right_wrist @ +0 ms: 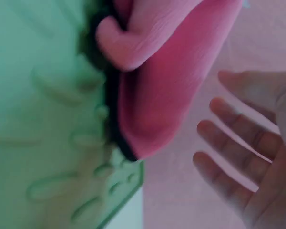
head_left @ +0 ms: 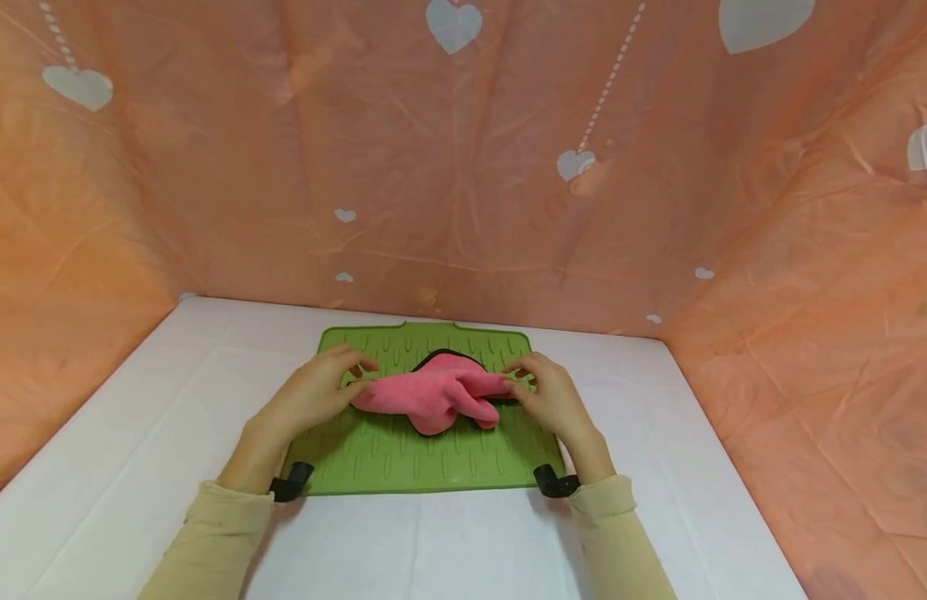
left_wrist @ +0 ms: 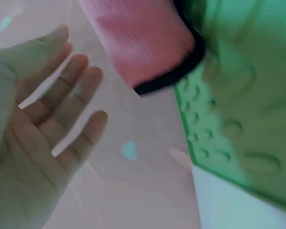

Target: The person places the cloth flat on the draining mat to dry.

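Note:
A crumpled pink cloth [head_left: 426,396] with a dark edging lies bunched on a green ridged mat [head_left: 388,467] in the head view. At its left end is my left hand [head_left: 317,387]; in the left wrist view the relaxed fingers [left_wrist: 76,100] stand apart from the cloth's black-edged corner [left_wrist: 155,52]. My right hand [head_left: 549,396] is by the opposite end. From the right wrist, a small gap shows between its spread fingers [right_wrist: 233,138] and the folded cloth [right_wrist: 167,95]. Neither hand holds anything. The cloth's underside is hidden.
The mat lies on a white-covered table [head_left: 171,400]. Behind and at both sides hangs an orange sheet [head_left: 403,208] printed with pale hearts. Black wrist mounts [head_left: 293,482] sit over the mat's near corners.

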A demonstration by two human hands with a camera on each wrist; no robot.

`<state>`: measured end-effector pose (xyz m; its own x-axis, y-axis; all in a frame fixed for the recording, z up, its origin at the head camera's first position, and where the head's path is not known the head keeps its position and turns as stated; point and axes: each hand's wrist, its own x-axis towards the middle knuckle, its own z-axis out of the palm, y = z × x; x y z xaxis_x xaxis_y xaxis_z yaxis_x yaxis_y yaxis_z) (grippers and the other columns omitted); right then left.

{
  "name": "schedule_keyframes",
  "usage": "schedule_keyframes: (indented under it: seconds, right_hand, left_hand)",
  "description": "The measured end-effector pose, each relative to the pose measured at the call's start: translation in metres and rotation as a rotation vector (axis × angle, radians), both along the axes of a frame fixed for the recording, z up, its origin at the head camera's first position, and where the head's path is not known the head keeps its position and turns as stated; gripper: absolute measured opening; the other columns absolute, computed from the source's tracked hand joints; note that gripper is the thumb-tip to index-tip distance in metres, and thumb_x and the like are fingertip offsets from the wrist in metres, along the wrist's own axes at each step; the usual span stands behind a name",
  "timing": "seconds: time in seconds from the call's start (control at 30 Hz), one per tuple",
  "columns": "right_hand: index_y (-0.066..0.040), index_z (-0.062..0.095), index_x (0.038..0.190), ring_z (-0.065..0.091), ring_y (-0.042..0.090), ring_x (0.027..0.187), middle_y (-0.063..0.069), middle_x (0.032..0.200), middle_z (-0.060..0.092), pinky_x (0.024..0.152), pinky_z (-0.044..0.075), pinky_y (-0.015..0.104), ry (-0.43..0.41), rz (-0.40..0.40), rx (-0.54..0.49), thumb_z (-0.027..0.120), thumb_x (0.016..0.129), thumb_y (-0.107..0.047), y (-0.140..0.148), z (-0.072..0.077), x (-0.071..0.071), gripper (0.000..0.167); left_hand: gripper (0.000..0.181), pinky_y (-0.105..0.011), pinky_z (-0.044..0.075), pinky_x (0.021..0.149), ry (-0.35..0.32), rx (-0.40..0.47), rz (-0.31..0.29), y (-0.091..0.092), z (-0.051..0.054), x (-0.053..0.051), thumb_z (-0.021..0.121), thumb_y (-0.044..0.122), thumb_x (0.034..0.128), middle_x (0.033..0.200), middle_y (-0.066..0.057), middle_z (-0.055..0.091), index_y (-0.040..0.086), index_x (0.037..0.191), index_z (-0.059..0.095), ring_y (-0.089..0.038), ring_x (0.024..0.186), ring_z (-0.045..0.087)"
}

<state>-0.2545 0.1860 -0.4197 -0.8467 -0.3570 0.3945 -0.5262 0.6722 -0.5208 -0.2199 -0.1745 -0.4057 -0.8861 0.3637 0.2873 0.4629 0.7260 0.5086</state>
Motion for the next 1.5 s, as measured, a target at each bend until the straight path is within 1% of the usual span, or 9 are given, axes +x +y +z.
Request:
schedule_keyframes:
  seconds: [0.1, 0.3, 0.43, 0.57, 0.8, 0.93, 1.13, 1.4, 1.5]
  right_hand:
    - [-0.006, 0.076, 0.105, 0.07, 0.028, 0.095, 0.008, 0.103, 0.072, 0.081, 0.06, 0.048, 0.02, 0.067, -0.058, 0.08, 0.092, -0.008, -0.007, 0.008, 0.006, 0.013]
    - [-0.008, 0.077, 0.102, 0.071, 0.017, 0.088, 0.001, 0.097, 0.071, 0.078, 0.061, 0.034, -0.062, 0.193, -0.106, 0.081, 0.09, -0.006, -0.024, 0.015, 0.018, 0.012]
    - [-0.008, 0.076, 0.102, 0.071, 0.017, 0.09, 0.001, 0.097, 0.071, 0.083, 0.061, 0.038, -0.092, 0.264, -0.104, 0.082, 0.089, -0.007, -0.033, 0.01, 0.02, 0.014]
    - [-0.006, 0.075, 0.102, 0.072, 0.023, 0.092, 0.004, 0.097, 0.072, 0.084, 0.061, 0.041, -0.056, 0.309, -0.08, 0.086, 0.086, -0.009, -0.039, 0.004, 0.019, 0.02]
    - [-0.007, 0.075, 0.102, 0.071, 0.019, 0.091, 0.002, 0.097, 0.073, 0.083, 0.06, 0.036, -0.014, 0.27, 0.003, 0.085, 0.087, -0.01, -0.042, 0.001, 0.02, 0.019]
    - [-0.008, 0.076, 0.102, 0.069, 0.015, 0.088, 0.001, 0.095, 0.073, 0.081, 0.06, 0.036, -0.028, 0.248, 0.0, 0.083, 0.089, -0.01, -0.041, -0.001, 0.02, 0.015]
    - [-0.005, 0.076, 0.105, 0.071, 0.016, 0.087, 0.004, 0.098, 0.074, 0.079, 0.061, 0.033, -0.05, 0.234, -0.066, 0.081, 0.091, -0.008, -0.04, 0.0, 0.02, 0.015]
    - [-0.001, 0.074, 0.118, 0.068, 0.02, 0.089, 0.007, 0.104, 0.073, 0.078, 0.059, 0.033, -0.002, 0.192, -0.21, 0.07, 0.099, -0.006, -0.039, 0.004, 0.02, 0.02]
    - [-0.001, 0.073, 0.123, 0.069, 0.021, 0.092, 0.008, 0.107, 0.074, 0.079, 0.059, 0.034, 0.002, 0.19, -0.22, 0.068, 0.1, -0.007, -0.04, 0.003, 0.018, 0.024]
  left_hand:
    - [0.016, -0.044, 0.057, 0.08, 0.041, 0.033, -0.052, 0.01, 0.003, 0.002, 0.076, 0.012, 0.0958, 0.106, -0.004, 0.068, 0.007, 0.111, 0.074, -0.024, 0.096, 0.067]
    - [0.019, -0.039, 0.059, 0.08, 0.091, 0.032, -0.135, 0.027, -0.002, 0.005, 0.082, 0.008, 0.0897, 0.102, 0.003, 0.066, 0.012, 0.106, 0.073, -0.017, 0.093, 0.067]
    - [0.023, -0.036, 0.058, 0.082, 0.097, -0.008, -0.155, 0.037, -0.006, 0.007, 0.086, 0.014, 0.0865, 0.1, 0.005, 0.064, 0.014, 0.105, 0.073, -0.015, 0.092, 0.066]
    - [0.027, -0.038, 0.057, 0.084, 0.101, -0.038, -0.152, 0.042, -0.011, 0.007, 0.09, 0.015, 0.0819, 0.099, 0.005, 0.063, 0.014, 0.103, 0.073, -0.016, 0.092, 0.065]
    - [0.032, -0.038, 0.056, 0.081, 0.124, -0.091, -0.128, 0.043, -0.019, 0.005, 0.093, 0.011, 0.077, 0.097, 0.005, 0.062, 0.015, 0.099, 0.071, -0.016, 0.089, 0.063]
    - [0.025, -0.037, 0.056, 0.079, 0.151, -0.087, -0.136, 0.043, -0.02, 0.005, 0.09, 0.009, 0.0816, 0.095, 0.003, 0.063, 0.014, 0.098, 0.071, -0.017, 0.086, 0.064]
    - [0.016, -0.036, 0.057, 0.08, 0.163, -0.064, -0.139, 0.041, -0.017, 0.004, 0.083, 0.007, 0.0888, 0.096, 0.003, 0.065, 0.011, 0.101, 0.072, -0.018, 0.088, 0.066]
    - [0.013, -0.04, 0.058, 0.085, 0.152, 0.131, -0.134, 0.031, -0.005, 0.004, 0.074, 0.007, 0.0952, 0.103, 0.001, 0.065, 0.009, 0.108, 0.072, -0.019, 0.096, 0.066]
    - [0.013, -0.04, 0.059, 0.084, 0.155, 0.148, -0.132, 0.03, -0.001, 0.005, 0.072, 0.006, 0.0972, 0.105, 0.0, 0.066, 0.009, 0.11, 0.071, -0.019, 0.097, 0.066]
